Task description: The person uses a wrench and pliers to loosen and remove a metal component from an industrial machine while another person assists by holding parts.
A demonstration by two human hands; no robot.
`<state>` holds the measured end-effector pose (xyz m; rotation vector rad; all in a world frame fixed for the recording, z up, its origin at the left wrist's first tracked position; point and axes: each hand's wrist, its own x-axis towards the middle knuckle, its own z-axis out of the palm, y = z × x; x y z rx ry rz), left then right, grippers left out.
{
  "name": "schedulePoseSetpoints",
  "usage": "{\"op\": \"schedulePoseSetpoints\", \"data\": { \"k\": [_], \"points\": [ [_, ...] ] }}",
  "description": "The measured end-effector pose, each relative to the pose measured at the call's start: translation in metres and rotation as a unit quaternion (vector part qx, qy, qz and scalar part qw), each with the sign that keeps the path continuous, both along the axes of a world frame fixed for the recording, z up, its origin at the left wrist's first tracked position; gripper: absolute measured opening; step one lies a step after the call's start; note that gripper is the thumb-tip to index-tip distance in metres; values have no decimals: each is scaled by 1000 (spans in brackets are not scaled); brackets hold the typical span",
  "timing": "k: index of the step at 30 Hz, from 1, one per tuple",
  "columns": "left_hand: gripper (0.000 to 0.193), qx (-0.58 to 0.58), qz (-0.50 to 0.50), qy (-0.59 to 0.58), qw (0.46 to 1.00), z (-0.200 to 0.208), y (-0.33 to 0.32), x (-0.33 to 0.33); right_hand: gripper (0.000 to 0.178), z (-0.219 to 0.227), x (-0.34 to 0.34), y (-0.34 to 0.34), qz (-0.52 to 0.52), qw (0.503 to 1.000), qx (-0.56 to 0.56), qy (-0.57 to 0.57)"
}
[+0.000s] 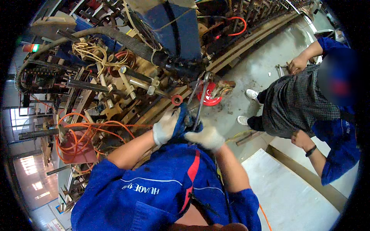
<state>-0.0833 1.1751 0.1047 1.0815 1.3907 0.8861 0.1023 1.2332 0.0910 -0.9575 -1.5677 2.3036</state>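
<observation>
My left hand (165, 126), in a white glove with a blue-coated palm, is closed in front of my chest, around something dark that the glove mostly hides. Beside it, my right hand (206, 137), also gloved and slightly blurred, is closed at the lower end of a long metal wrench (202, 99). The wrench points away from me, its head near the dark end of a machine part. A second, shorter metal tool (195, 89) slants just left of it. Close beyond my left hand is a red ring (176, 100) by the machine's rods.
Machinery with rods, a thick hose (111, 32) and coiled orange tubing (75, 144) fills the left. A red basin (210, 95) sits on the floor beyond the wrench. On the right a co-worker (293, 100) stands holding metal tools, near a pale board (285, 188).
</observation>
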Motion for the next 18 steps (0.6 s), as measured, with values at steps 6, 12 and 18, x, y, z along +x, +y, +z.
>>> {"op": "schedulePoseSetpoints", "data": {
  "k": [6,12,18],
  "points": [
    [39,124,-42,97,987,-36,-13,-13,33,-29,-8,9,-56,974,219,-11],
    [40,107,-102,122,981,3,-17,-12,37,-103,-44,46,-146,873,465,-35],
    [26,18,-91,134,987,28,-27,-22,37,-102,-8,170,10,709,698,-100]
  ]
}}
